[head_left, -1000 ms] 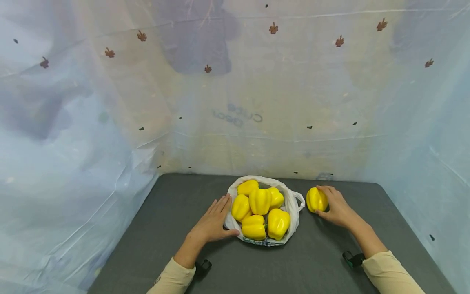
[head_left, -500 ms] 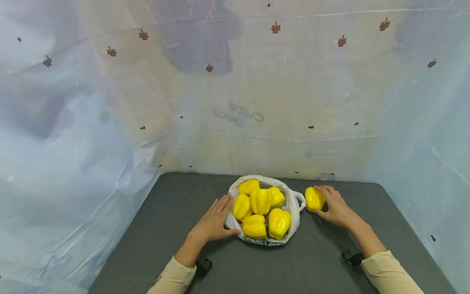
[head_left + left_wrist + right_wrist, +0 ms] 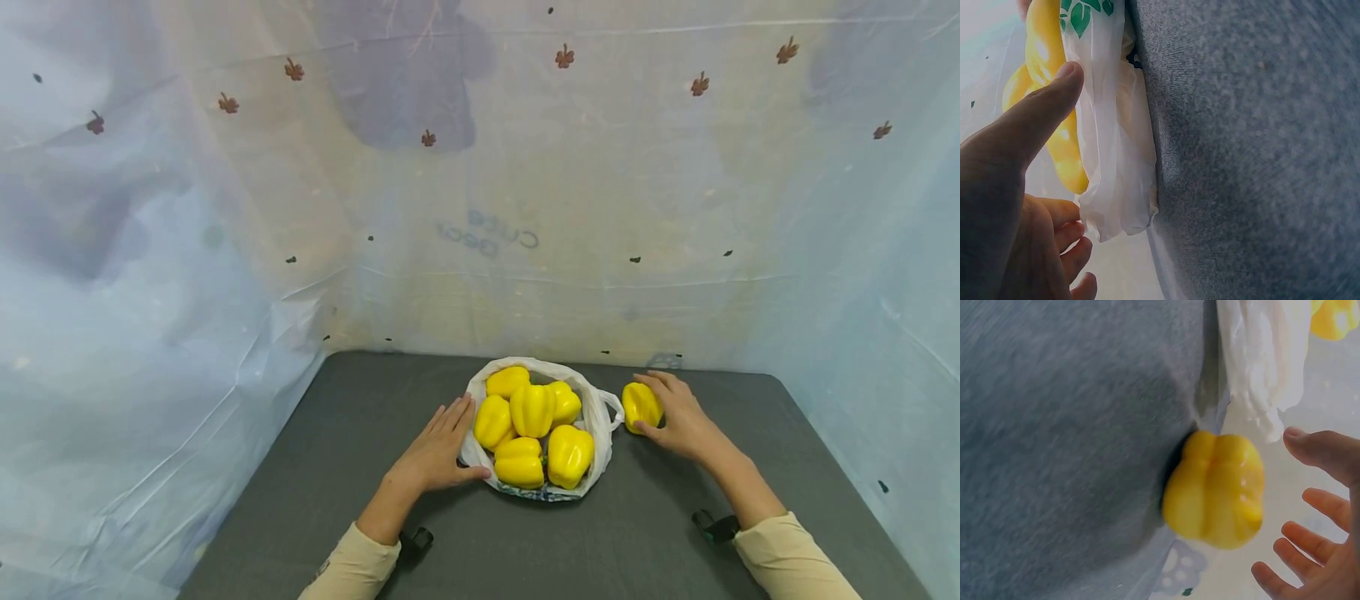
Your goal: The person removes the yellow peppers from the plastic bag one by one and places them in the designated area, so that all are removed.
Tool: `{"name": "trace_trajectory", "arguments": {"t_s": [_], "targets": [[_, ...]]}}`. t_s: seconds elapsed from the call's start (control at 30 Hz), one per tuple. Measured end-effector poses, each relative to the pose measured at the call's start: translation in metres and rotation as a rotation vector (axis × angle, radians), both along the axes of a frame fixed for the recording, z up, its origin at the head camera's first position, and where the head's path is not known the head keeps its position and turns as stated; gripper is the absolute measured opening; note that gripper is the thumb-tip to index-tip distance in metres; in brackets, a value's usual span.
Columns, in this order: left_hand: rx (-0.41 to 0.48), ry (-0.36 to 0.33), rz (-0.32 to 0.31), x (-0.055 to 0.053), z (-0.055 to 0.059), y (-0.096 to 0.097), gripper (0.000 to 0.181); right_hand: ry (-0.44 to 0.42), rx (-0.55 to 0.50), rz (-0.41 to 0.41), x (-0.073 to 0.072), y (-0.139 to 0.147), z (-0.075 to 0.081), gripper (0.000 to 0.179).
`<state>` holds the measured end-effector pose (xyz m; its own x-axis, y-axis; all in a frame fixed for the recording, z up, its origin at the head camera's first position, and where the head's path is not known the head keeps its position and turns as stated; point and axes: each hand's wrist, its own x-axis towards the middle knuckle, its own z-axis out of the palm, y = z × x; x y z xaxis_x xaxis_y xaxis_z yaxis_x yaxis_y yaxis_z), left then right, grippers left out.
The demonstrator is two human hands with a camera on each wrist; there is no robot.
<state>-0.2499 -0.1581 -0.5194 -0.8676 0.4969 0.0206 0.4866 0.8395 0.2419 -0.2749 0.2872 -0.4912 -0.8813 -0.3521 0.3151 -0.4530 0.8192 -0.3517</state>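
Note:
A white plastic bag (image 3: 598,450) with a green leaf print stands with its mouth wide, and several yellow bell peppers (image 3: 532,410) show inside it. At its left side is my left hand (image 3: 433,454), fingers spread and fairly straight; in the left wrist view its thumb lies over the bag's edge by a pepper. A single yellow bell pepper (image 3: 1215,490) sits on the table just right of the bag's handle. My right hand (image 3: 684,421) is beside that pepper; the right wrist view shows a gap between it and the loosely spread fingers (image 3: 1310,540).
The dark grey table (image 3: 570,550) carries the bag and the lone pepper. The bag's handle loop (image 3: 615,410) sticks out toward that pepper. A pale plastic sheet (image 3: 480,183) with leaf prints hangs behind the table and along both sides.
The lone pepper has shifted slightly left toward the bag. My right hand has come off it, its fingers raised a little. The left hand has stayed by the bag.

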Motion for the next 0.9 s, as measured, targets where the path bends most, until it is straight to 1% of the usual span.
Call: {"name": "trace_trajectory", "arguments": {"t_s": [0.13, 0.27, 0.47, 0.67, 0.9], "targets": [[0.008, -0.001, -0.003, 0.000, -0.001, 0.000, 0.119, 0.028, -0.013, 0.011, 0.001, -0.009, 0.002, 0.077], [0.003, -0.002, -0.004, 0.000, -0.001, -0.001, 0.119, 0.022, -0.037, 0.017, 0.004, -0.020, 0.004, 0.078], [0.004, 0.008, -0.012, 0.000, -0.002, -0.001, 0.119, 0.073, -0.060, 0.057, 0.007, -0.038, 0.001, 0.080], [0.010, 0.005, -0.012, 0.002, 0.000, 0.000, 0.118, 0.108, -0.083, 0.096, 0.009, -0.055, -0.001, 0.082], [0.004, 0.001, -0.010, 0.001, 0.001, 0.000, 0.117, 0.148, -0.113, 0.138, 0.015, -0.074, 0.001, 0.084]]}}
